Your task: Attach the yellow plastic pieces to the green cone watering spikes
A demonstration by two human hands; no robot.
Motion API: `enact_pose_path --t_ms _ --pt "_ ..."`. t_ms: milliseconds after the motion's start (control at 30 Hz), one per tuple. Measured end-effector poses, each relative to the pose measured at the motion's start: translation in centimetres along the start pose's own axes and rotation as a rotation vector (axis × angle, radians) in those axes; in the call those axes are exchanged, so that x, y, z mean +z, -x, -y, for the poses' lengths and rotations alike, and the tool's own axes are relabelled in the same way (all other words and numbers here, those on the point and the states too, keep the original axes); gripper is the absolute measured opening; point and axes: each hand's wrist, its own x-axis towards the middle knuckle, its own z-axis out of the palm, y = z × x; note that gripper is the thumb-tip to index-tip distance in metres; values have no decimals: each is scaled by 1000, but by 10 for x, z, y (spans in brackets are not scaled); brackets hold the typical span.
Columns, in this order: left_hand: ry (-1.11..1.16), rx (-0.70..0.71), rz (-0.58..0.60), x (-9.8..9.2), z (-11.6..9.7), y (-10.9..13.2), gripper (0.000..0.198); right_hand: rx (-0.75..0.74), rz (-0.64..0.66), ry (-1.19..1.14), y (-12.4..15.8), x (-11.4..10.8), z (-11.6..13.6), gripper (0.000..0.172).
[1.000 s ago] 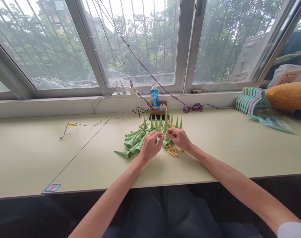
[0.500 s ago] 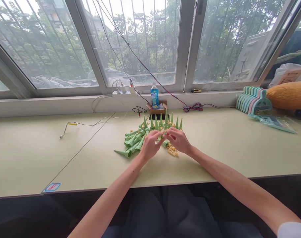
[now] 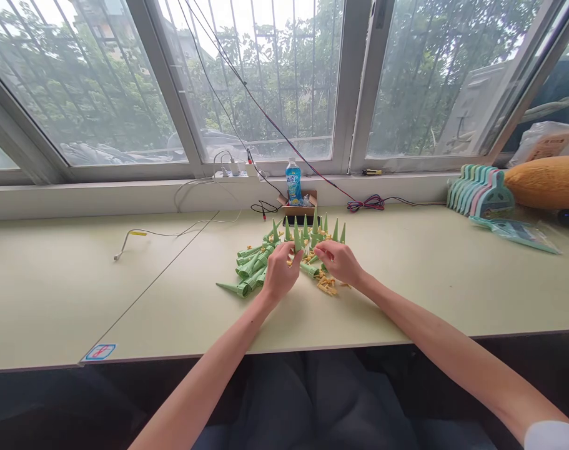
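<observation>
My left hand (image 3: 280, 270) grips a green cone-shaped plastic piece (image 3: 298, 240), held with its point up. To the right, a short gap away, my right hand (image 3: 339, 261) has its fingertips pinched together; whatever they hold, if anything, is too small to make out. Under and between the hands lies a green tube-like piece (image 3: 309, 270). Small yellow plastic pieces (image 3: 327, 286) are heaped below my right hand. Several green cones (image 3: 315, 222) stand upright behind the hands, with yellow bits among them. More green cones (image 3: 249, 267) lie in a pile left of my left hand.
Behind the cones are a dark flat object (image 3: 291, 220) and a small cardboard box (image 3: 311, 210) with a blue-labelled bottle (image 3: 293, 182). Coiled cable (image 3: 366, 203) lies by the sill. Pastel plastic items (image 3: 481, 190) stand far right. A white cable (image 3: 125, 244) is at left.
My hands have moved apart from each other. A green cone now shows upright in my left hand, and my right hand has shifted slightly right and down.
</observation>
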Motion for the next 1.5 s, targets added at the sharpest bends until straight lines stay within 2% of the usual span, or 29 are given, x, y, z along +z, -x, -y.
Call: enact_pose_path --t_ms 133,400,500,633,800,1100,1300,1500 --pt "4 -21 -11 -1 -1 0 8 -6 95 14 1 2 -2 30" --pt "26 -41 11 1 -1 1 9 -26 183 -73 2 3 3 41" --pt "27 -41 14 2 -1 1 9 -51 192 -108 2 3 1 33" --pt "33 -33 9 1 -1 0 11 -18 124 -47 2 4 -3 15" --pt "28 -43 20 1 -1 1 16 -92 145 -10 3 6 -4 19" --pt "89 -77 7 -1 -5 -1 12 -132 315 92 6 13 0 27" --pt "92 -82 -6 -1 -6 -2 13 -110 311 53 6 14 1 28" --pt "89 -73 -14 -1 -6 -1 13 -98 253 30 5 14 1 27"
